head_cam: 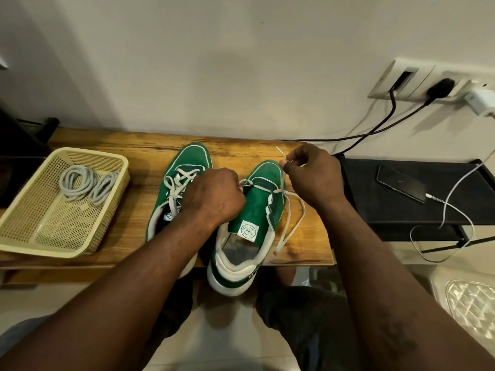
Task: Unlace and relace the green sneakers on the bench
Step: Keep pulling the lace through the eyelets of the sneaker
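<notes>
- The left sneaker and right sneaker before you are bright green with thin white piping and white heel collars.
- The right one's tongue label is white with a round green stamp.
- Your lace is off-white.
- The bench is warm orange-brown wood with dark grain streaks.
- The basket at your left is pale yellow, perforated in a fine grid.
- The coiled laces in it are light grey.
- The shelf and phone at your right are black; the cable is white.
</notes>
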### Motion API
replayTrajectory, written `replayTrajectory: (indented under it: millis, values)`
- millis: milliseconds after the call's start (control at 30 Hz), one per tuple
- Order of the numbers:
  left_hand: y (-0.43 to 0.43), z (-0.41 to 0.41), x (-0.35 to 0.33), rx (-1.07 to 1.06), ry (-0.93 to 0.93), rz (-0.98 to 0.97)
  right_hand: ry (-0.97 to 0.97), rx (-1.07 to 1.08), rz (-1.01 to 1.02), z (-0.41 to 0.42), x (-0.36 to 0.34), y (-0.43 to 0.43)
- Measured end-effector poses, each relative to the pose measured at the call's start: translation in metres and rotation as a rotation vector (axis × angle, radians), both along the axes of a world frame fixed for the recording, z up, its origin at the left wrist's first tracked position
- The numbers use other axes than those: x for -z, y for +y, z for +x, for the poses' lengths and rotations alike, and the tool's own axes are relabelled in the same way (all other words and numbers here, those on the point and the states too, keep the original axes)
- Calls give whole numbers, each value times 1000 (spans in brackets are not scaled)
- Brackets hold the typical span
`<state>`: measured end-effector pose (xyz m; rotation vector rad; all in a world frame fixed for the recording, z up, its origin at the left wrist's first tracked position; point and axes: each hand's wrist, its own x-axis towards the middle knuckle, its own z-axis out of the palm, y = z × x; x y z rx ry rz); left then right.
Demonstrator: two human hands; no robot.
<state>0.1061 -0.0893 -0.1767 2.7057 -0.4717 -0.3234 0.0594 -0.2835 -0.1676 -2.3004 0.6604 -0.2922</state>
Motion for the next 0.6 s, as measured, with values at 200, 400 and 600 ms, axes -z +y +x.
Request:
replayTrajectory:
  millis: [200,400,600]
  values:
    - [-2,-4,-9,38,-62,45,195,-130,-76,-1,0,8]
    - [-11,-5,-10,135,-159,92,533,-358,-35,-5,-2,23]
    - [-34,-9,5,229,-260,152,482,-254,28,-6,-2,22]
